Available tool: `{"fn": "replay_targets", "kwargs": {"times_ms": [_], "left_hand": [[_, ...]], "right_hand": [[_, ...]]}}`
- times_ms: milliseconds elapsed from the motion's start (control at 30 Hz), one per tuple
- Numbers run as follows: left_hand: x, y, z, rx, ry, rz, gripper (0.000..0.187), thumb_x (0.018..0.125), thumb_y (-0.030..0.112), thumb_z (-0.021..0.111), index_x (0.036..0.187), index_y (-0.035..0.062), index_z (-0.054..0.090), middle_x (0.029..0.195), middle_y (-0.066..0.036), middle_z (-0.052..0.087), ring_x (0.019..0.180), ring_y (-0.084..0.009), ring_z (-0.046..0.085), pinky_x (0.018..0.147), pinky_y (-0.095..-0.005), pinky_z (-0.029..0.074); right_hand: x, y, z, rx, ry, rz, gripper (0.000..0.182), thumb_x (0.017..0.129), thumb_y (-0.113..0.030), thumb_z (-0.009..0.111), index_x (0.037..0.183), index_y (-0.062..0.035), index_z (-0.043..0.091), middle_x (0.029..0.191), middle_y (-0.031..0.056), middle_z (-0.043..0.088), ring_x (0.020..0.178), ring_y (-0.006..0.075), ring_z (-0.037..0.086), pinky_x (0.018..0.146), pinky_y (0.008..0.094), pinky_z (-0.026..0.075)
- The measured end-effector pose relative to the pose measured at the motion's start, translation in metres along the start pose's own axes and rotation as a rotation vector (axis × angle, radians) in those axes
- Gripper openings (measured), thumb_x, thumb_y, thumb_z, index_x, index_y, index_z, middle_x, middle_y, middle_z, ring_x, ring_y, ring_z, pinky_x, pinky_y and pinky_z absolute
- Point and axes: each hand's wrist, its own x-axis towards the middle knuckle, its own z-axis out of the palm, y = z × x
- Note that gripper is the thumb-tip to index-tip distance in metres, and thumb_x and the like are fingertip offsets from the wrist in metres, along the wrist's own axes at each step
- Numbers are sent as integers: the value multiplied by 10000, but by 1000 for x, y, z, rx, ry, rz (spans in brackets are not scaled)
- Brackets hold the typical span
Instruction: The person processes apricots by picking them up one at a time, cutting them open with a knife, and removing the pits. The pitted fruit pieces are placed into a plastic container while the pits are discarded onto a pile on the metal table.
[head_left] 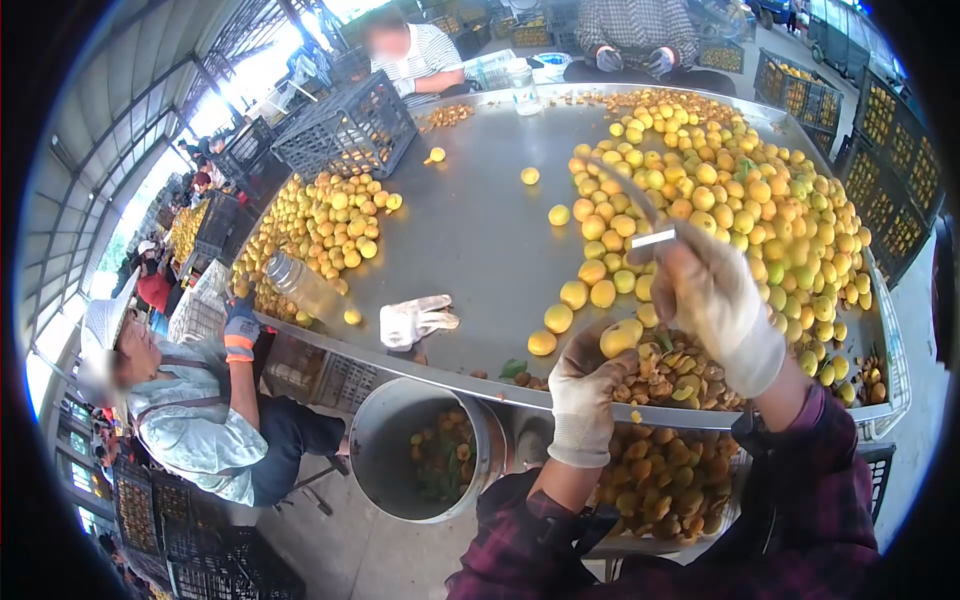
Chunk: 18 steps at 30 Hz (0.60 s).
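My left hand (585, 400), in a pale work glove with bare fingertips, pinches a yellow apricot (620, 338) over the table's near edge. My right hand (705, 295), gloved too, is closed on a curved knife (625, 190) whose blade points up and away to the left. Behind both hands spreads a big pile of apricots (740, 195). Cut fruit pieces (680, 380) lie just beyond the near rim, between and below my hands. Under the rim sits a container of halved apricots (665, 480).
A metal table (470, 220) holds a white glove (415, 320), a clear jar (305, 285), a bottle (523, 88) and a tilted black crate (345, 125). A bucket (425, 450) stands below. Co-workers sit at the left (190, 400) and across the table.
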Motion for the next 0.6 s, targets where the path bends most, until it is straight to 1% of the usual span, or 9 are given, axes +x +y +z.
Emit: {"fn": "replay_targets", "kwargs": {"times_ms": [33,133,200,367,433,467,500,567,600], "left_hand": [[-1,4,-3,-1,-12,1,430,807,-137,686,1216,-36,601,1086,-102,683,953,-171,675,857,-300,569],[-2,16,-5,-49,7,17,429,811,-145,674,1219,-37,599,1083,-103,684,956,-175,675,860,-304,570],[2,14,-10,-68,8,18,430,825,-132,668,1235,-24,594,1100,-104,676,973,-189,672,868,-315,568],[2,17,-18,-65,-31,59,441,835,-120,666,1256,-11,589,1109,-99,667,974,-190,665,874,-308,552],[1,16,-16,-73,-46,40,469,825,-142,653,1271,-15,583,1102,-96,668,971,-190,665,861,-295,543],[-1,18,-15,-67,-29,24,499,808,-163,645,1282,-22,578,1102,-98,670,963,-188,668,849,-291,542],[2,14,-18,-141,-58,-14,513,802,-171,633,1289,-21,578,1103,-97,669,949,-186,670,826,-289,546],[4,10,-17,-180,-114,3,529,790,-182,631,1292,-24,575,1095,-97,669,937,-188,675,814,-293,555],[0,14,-11,-178,-140,-1,542,783,-180,645,1298,-33,566,1083,-103,671,929,-198,681,801,-294,565]], "right_hand": [[7,-7,3,-38,-18,-57,349,1007,-303,479,983,4,642,607,43,516,548,111,507,548,274,409],[2,-3,12,10,-5,15,370,1016,-309,461,970,12,641,603,29,506,549,108,496,548,266,402],[-11,13,7,11,-74,117,438,1034,-387,469,990,13,641,620,21,528,553,98,499,547,258,401],[-42,22,-25,-50,-60,43,560,1020,-536,464,1078,-7,639,643,15,563,558,80,523,496,226,384],[-53,7,-45,-96,-59,136,559,1021,-518,477,1114,11,631,707,39,606,558,78,529,481,213,386],[-61,8,-63,-148,-93,186,582,1011,-511,506,1154,43,613,808,75,652,561,74,531,486,208,403],[-73,17,-60,-155,123,84,613,1004,-512,519,1171,72,598,842,86,655,557,69,530,484,211,397],[-81,-6,-76,-185,1,239,599,1000,-482,540,1184,87,583,833,75,648,551,69,528,488,214,395],[-82,-10,-82,-165,-86,235,543,990,-406,575,1209,90,570,843,65,652,560,65,524,491,218,396]]}}
